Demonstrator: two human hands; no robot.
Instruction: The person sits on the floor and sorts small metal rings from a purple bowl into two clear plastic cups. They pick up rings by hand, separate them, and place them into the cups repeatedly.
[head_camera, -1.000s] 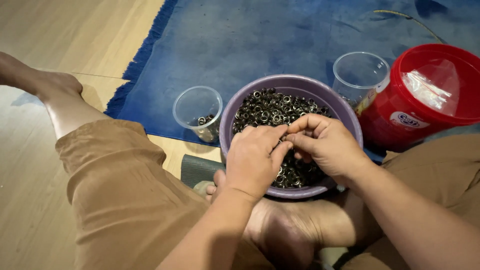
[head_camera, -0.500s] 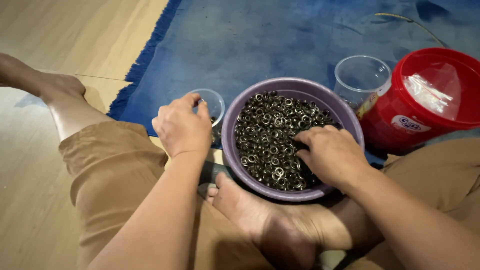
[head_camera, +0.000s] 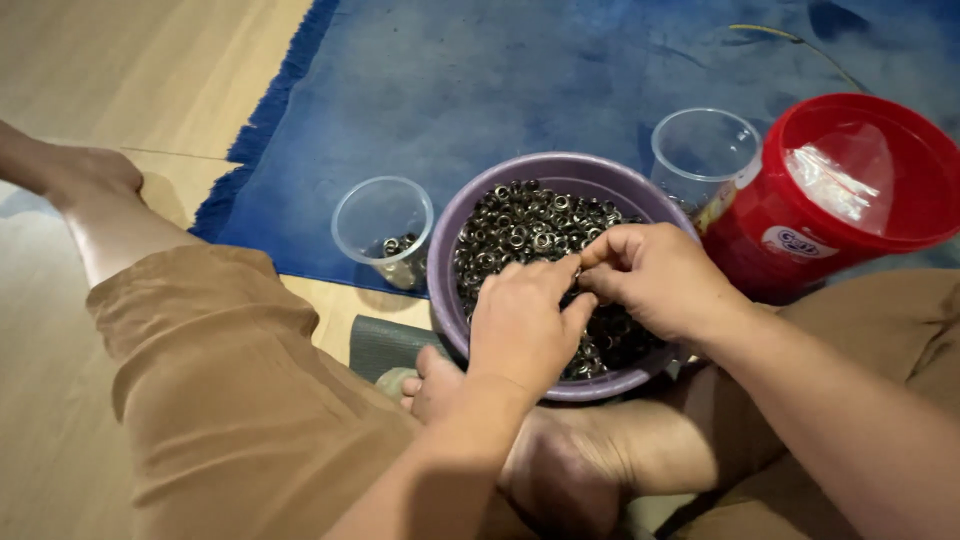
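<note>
Eyelets (head_camera: 520, 225), small dark metal rings, fill the purple bowl (head_camera: 450, 300) that sits between the person's crossed legs, at the edge of a blue rug (head_camera: 480, 90). Both hands meet just above the heap, fingertips touching, so the step in hand looks like pairing or picking out single rings over the bowl. The left hand (head_camera: 520, 325) is curled, thumb and forefinger pinched together; what lies between them is too small to make out, likely one ring. The right hand (head_camera: 655, 275) is likewise half closed, its forefinger and thumb pressed to the left fingertips, the other fingers folded loosely over the heap. Whether either pinch truly holds a ring I cannot tell for sure. Any move from here would call for a fine, steady pinch, since the rings are tiny and loose.

Left of the bowl, on the rug's edge, stands a clear cup (head_camera: 383, 230) with a few rings at its bottom. A second clear cup (head_camera: 705, 150) stands behind the bowl, touching a red bucket (head_camera: 860, 200) with a plastic bag inside. Bare feet rest under the bowl's near rim.
</note>
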